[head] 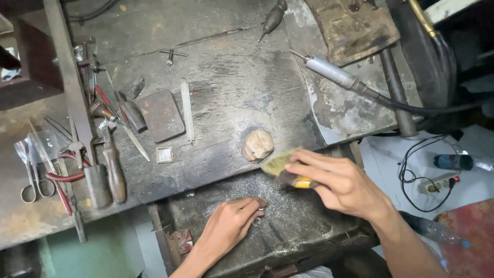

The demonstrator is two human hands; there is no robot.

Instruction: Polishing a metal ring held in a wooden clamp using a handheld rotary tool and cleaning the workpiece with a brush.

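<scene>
My left hand (229, 222) pinches a small metal ring (256, 221) against a dark, dust-speckled block (288, 226) at the bench's front. My right hand (337, 183) grips a brush with a yellow handle (303, 181) and yellowish bristles (278, 163), held just above and to the right of the ring. A tan lumpy ball (258, 145) lies on the bench right behind the brush.
Files, pliers with red handles (64, 177), scissors (32, 183) and wooden-handled tools (114, 170) crowd the left of the worn bench. A flat dark plate (160, 115), a white stick (188, 110) and a small square piece (164, 154) lie mid-bench. A rotary handpiece (329, 71) with its cable rests at back right.
</scene>
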